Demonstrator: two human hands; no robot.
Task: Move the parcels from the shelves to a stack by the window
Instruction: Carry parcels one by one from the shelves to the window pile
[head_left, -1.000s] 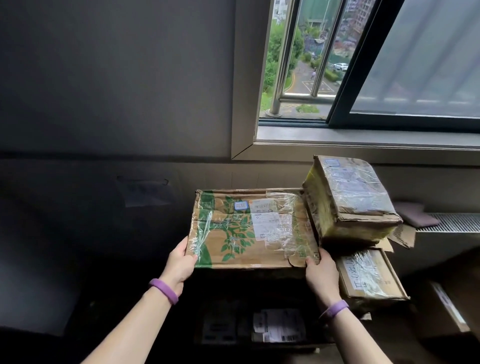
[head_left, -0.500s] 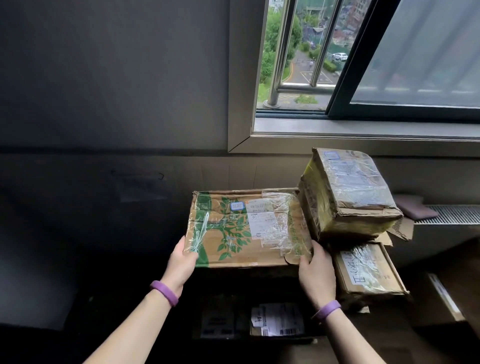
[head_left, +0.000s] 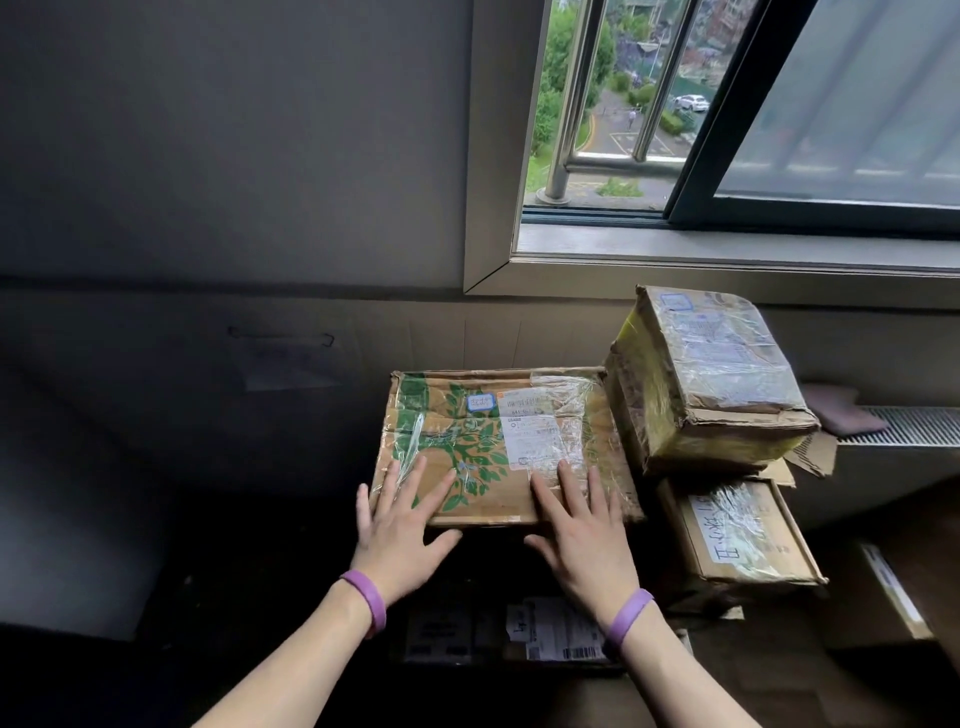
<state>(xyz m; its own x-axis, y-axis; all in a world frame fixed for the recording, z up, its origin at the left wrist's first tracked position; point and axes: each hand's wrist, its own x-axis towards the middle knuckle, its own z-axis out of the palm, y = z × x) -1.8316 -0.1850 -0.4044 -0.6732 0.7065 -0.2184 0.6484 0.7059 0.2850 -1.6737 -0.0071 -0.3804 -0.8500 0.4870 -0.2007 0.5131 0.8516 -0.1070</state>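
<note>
below window (head_left: 727, 241), lower parcels (head_left: 550, 631) dim beneath leaf-print parcel (head_left: 467, 441).

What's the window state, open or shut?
Looks open: the dark sash sits slid right, leaving a gap where the railing and street show clearly; its pane looks frosted.

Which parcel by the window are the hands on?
The flat brown cardboard parcel printed with a green tree, leftmost. Left hand and right hand lie flat on its top; the yellow-taped cardboard box and the marker-lettered box under it are untouched.
</note>
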